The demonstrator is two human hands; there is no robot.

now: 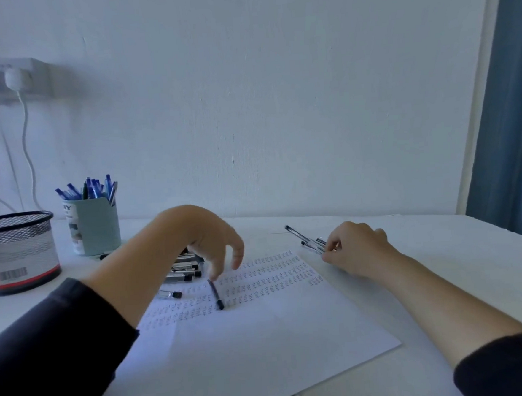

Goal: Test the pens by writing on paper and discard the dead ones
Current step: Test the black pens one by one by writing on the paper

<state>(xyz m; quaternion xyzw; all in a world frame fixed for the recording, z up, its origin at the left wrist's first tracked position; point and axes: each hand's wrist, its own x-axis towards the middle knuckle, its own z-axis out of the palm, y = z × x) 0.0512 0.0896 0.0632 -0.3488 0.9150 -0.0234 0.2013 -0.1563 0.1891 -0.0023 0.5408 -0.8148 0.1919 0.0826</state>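
A white paper [263, 336] with rows of small written marks lies on the table in front of me. A black pen [216, 294] lies on it. My left hand [216, 244] hangs over the pen's far end, fingers loosely bent, one fingertip at the pen and the thumb apart from it. At the paper's far right corner lies a small group of pens [302, 238]. My right hand [356, 250] is curled there and pinches one of them at its near end. A pile of black-capped pens [184, 269] lies behind my left wrist, partly hidden.
A teal cup [95, 225] full of blue pens stands at the back left. A black mesh basket [16, 252] stands left of it. A wall socket [13, 79] with cables hangs above. A blue curtain [510, 118] is at the right edge.
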